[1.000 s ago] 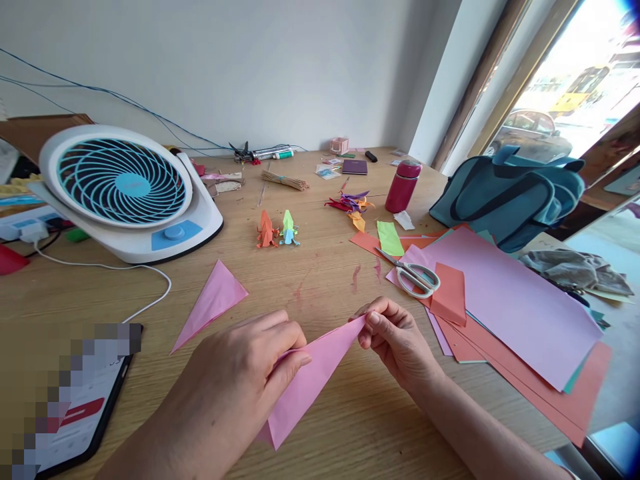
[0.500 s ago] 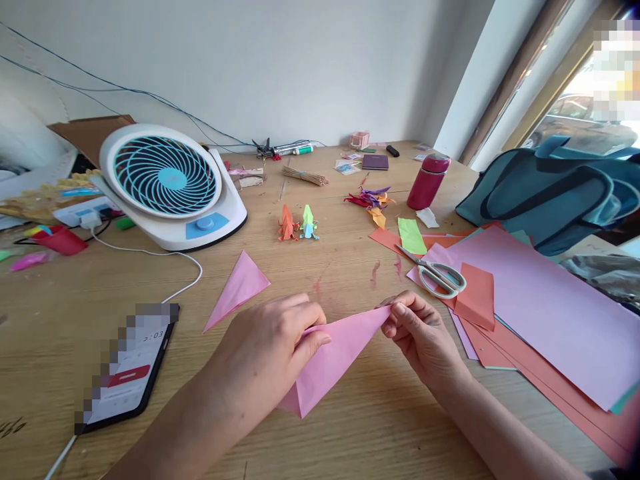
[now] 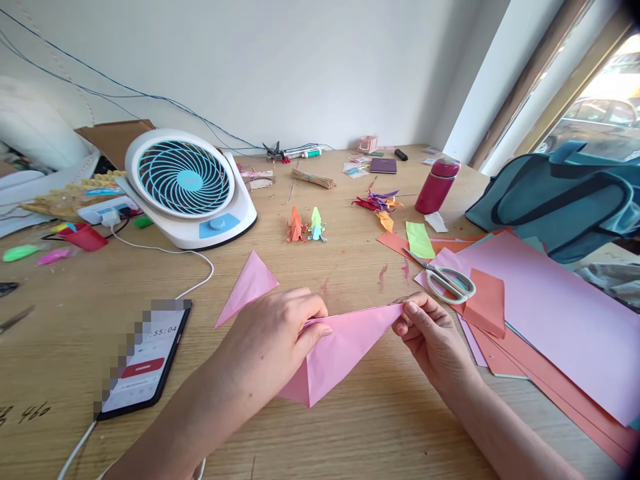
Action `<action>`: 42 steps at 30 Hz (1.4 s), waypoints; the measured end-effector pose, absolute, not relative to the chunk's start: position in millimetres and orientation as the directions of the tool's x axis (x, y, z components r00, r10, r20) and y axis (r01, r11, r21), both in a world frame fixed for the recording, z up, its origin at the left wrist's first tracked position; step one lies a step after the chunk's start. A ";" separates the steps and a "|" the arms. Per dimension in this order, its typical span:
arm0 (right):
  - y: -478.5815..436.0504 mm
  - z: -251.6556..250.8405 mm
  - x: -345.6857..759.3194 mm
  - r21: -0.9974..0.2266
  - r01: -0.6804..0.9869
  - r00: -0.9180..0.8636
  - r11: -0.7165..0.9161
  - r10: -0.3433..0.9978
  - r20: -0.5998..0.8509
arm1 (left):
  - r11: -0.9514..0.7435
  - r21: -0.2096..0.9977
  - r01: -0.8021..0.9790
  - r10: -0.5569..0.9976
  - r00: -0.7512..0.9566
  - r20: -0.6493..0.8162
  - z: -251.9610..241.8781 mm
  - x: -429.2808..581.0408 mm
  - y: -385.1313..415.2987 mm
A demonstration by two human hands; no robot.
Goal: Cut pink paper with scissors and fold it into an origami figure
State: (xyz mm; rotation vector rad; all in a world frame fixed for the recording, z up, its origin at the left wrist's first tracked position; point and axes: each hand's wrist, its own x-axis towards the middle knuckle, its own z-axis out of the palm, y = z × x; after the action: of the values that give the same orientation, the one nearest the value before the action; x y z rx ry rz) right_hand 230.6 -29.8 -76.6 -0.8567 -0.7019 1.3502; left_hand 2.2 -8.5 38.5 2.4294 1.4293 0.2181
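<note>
The left hand [image 3: 283,327] is pinching the upper edge of a folded pink paper [image 3: 345,347] between thumb and fingers, and the right hand [image 3: 433,333] is holding its right corner in a narrow thumb-and-finger grip. The folded pink paper is stretching between the two hands, over the near middle of the desk [image 3: 380,427], with one point facing the near side. Just beyond the left hand, a pink triangle [image 3: 249,285] is lying on the desk. Farther off, an orange paper figure [image 3: 295,227] and a green-and-blue figure [image 3: 316,225] are standing side by side. On the right, scissors [image 3: 436,272] are resting on coloured sheets [image 3: 550,327], and a red bottle [image 3: 436,189] is standing beyond them. On the left, a phone [image 3: 150,380] is lying nearer than a white fan [image 3: 190,180].
</note>
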 end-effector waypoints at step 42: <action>-29.4 -73.4 238.6 -0.982 -0.166 0.039 -0.093 0.994 -0.101 | -0.318 0.479 0.818 0.859 0.463 -0.220 29.1 -14.5 11.7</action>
State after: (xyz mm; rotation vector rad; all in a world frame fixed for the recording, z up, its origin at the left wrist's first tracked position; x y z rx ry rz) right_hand 238.6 -29.4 -73.4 -1.1773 -1.0049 1.3185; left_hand -14.5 11.7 29.1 2.1840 1.3918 0.1000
